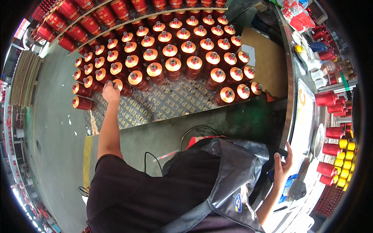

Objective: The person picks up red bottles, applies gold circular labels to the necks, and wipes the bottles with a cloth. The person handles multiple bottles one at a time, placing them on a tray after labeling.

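My left hand (111,92) reaches out over a dark printed board (155,101) with its fingers closed round the neck of a red bottle (125,90). That bottle has a gold shoulder and stands at the front left of many similar red bottles (173,69). Other red bottles (82,103) stand just left of my wrist. Off to the right, my right hand (283,167) is beside the edge of a workbench (288,128). Between its thumb and fingers is a small dark thing (281,152) whose kind I cannot make out.
A raised shelf (128,20) carries more red bottles behind the board. Stacked flat sheets (27,77) stand at the far left. Brown cardboard (268,66) lies between board and bench. Red cups (326,98) and yellow pieces (344,165) sit right of the bench. A round metal hoop (186,136) is near my body.
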Tool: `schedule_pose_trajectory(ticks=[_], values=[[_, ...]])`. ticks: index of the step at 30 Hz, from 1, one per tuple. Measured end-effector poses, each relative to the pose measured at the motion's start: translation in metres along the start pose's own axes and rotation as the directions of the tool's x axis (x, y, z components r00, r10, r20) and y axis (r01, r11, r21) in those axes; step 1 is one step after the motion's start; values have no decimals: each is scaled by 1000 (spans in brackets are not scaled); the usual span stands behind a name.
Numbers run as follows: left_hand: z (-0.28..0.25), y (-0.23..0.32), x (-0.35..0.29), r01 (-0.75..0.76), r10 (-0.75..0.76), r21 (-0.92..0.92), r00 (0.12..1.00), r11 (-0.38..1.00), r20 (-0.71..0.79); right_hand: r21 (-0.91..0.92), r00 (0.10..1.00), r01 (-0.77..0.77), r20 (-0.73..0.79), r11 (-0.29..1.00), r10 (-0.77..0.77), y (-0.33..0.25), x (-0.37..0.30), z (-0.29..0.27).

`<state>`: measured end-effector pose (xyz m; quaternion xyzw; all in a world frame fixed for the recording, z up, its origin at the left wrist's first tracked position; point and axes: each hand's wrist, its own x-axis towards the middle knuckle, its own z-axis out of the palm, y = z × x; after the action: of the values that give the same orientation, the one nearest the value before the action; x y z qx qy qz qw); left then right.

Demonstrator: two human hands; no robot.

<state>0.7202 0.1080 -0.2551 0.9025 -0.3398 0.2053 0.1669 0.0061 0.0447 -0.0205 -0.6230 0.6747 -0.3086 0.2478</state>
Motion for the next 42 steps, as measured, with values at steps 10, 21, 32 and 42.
schedule_pose_trajectory(ticks=[10,21,32,42], values=[[21,-9,14,104,-108,36,987,994,124,-121,984,175,-23,977,-179,35,-6,0],[16,-12,20,150,-172,136,971,979,166,195,984,-175,-8,965,180,-21,-26,-7],[-123,449,-30,-212,464,-952,881,219,-89,275,964,-101,-211,956,163,-13,-81,-94],[-289,890,-199,-446,714,-866,529,-226,-459,618,571,-139,-588,774,573,54,-183,-119]])
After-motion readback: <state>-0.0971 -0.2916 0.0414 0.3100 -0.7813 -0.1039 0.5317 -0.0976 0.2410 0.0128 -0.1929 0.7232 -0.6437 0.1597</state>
